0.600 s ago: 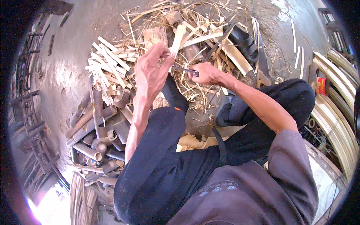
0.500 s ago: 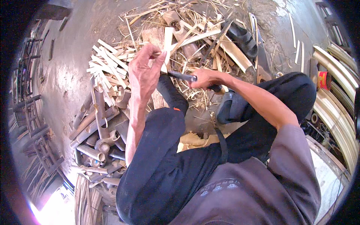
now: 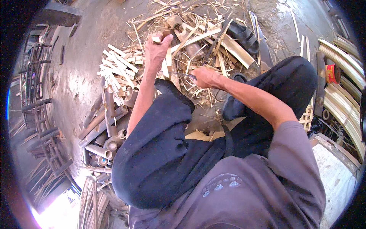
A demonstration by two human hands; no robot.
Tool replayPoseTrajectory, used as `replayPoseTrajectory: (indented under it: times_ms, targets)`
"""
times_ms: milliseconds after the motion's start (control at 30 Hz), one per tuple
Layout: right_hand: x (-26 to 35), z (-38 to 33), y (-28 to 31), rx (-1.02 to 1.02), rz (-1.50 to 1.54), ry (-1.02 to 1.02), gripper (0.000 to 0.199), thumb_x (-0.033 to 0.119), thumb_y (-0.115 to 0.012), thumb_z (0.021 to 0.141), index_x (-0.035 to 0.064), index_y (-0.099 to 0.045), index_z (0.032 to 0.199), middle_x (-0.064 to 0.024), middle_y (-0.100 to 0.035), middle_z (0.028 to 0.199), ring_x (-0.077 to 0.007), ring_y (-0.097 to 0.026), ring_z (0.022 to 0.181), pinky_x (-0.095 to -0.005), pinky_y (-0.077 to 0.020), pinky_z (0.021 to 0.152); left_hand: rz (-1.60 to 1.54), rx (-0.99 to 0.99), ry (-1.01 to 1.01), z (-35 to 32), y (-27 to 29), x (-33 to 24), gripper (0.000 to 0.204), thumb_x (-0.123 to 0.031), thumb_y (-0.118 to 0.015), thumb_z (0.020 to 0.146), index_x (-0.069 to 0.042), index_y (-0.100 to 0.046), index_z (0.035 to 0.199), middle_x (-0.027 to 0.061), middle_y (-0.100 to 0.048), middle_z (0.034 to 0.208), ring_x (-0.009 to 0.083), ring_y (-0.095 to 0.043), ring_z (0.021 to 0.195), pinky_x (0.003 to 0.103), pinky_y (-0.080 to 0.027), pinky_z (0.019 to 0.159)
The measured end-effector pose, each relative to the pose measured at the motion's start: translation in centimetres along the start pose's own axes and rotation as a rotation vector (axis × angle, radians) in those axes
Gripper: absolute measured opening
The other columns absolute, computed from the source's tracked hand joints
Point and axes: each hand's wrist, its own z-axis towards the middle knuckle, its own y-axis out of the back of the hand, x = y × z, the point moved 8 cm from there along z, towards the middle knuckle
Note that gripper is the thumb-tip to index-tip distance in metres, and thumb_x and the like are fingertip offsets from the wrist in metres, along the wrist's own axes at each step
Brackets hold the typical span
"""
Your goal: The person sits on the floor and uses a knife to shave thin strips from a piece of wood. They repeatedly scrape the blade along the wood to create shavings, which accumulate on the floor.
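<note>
My left hand (image 3: 158,51) is closed around a pale bamboo strip (image 3: 166,65), which runs down below the fingers. A pale end also shows at the top of that hand. To its right, my right hand (image 3: 205,77) grips a knife, its handle mostly hidden in the fist. The thin knife blade (image 3: 182,74) points left, its tip close to the strip's lower end; I cannot tell whether they touch. My foot in a dark sock (image 3: 173,91) lies just below the blade.
Cut pale bamboo pieces (image 3: 116,68) are heaped at left, above bamboo tube offcuts (image 3: 103,141). Long splits and shavings lie ahead, beside a black sandal (image 3: 244,37) and a large blade (image 3: 264,42). At right are long bamboo strips (image 3: 339,110) and a red can (image 3: 332,73).
My left hand has moved up and farther away, with its fingers now wrapped tighter. The knife has shifted slightly, and my right hand stays on it.
</note>
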Motion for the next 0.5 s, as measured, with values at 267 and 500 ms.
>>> replayPoseTrajectory:
  times_ms: [267,500]
  targets:
    - [-2.0,-2.0,-5.2,0.237,0.168,-0.061,0.025,0.024,-0.060,0.073,0.0003,-0.063,0.080,-0.0195,-0.064,0.073,-0.0325,-0.065,0.067,-0.0470,-0.0502,0.062,-0.185,-0.117,-0.123,-2.8,2.5,-0.8,0.023,-0.023,-0.065,0.088,-0.001,-0.068,0.095,-0.0016,-0.060,0.074,0.0067,-0.048,0.065,0.024,-0.038,0.058]
    - [1.9,-1.1,-1.9,0.162,-0.465,0.078,0.018,0.015,-0.056,0.083,0.0079,-0.058,0.100,-0.0183,-0.066,0.085,-0.0366,-0.067,0.081,-0.0479,-0.0551,0.065,-0.257,-0.316,-0.001,-5.8,9.0,3.2,0.029,-0.026,-0.069,0.086,0.001,-0.068,0.096,0.0029,-0.064,0.080,0.0105,-0.053,0.073,0.027,-0.042,0.067]
